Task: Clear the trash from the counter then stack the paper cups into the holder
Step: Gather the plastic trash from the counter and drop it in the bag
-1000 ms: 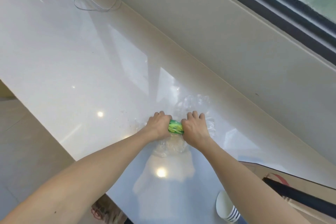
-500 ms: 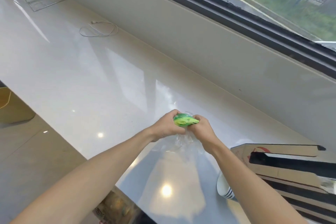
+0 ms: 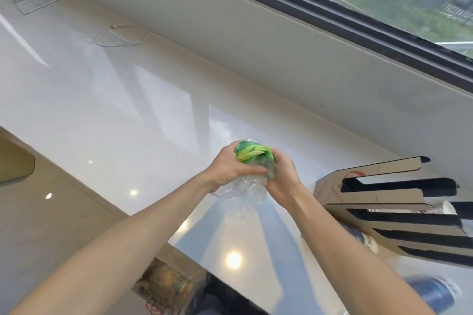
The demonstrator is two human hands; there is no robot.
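A crumpled clear plastic bottle with a green label [image 3: 252, 155] is held above the white counter [image 3: 107, 110]. My left hand [image 3: 227, 169] grips its left side and my right hand [image 3: 282, 176] grips its right side, both squeezing it. Crinkled clear plastic [image 3: 243, 186] hangs below the hands. A paper cup with blue stripes [image 3: 364, 239] lies at the right, partly hidden under my right forearm and the cardboard. The cup holder is a wire rack [image 3: 35, 0] at the far left back, as far as I can tell.
A cardboard piece with black slots [image 3: 384, 202] lies on the counter at the right. A thin white cable [image 3: 122, 36] is coiled by the back wall. A bag of trash [image 3: 166, 286] sits below the counter's front edge. A blurred blue object [image 3: 432, 291] is at lower right.
Both hands have lifted the bottle off the counter and crushed it tighter. The view has tilted up, showing more window and the cardboard.
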